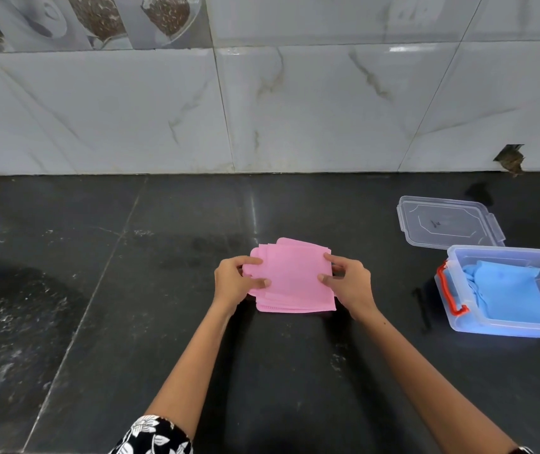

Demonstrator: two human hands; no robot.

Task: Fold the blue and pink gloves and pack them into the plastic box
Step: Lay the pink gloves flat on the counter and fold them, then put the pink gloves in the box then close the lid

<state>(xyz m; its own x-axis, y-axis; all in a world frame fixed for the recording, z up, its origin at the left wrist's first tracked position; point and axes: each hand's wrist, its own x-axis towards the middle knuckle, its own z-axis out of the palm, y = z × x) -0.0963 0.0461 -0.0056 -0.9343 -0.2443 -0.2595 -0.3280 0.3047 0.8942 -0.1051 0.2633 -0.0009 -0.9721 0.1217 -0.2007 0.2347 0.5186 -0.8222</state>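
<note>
Centrally, the folded pink gloves (291,276) sat on the dark countertop (131,290), pinched at their left edge by the left hand (237,280) and at their right edge by the right hand (347,283), thumbs on top. Bare counter stretched left and toward the wall. Well to the right, the plastic box (504,290) held the blue gloves (507,290), its lid (448,222) lying just behind.

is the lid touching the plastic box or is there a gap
Cannot tell. In the head view the lid lies flat just behind the plastic box; its near corner meets the box's far rim in the picture, but overlap may hide a gap.
</note>
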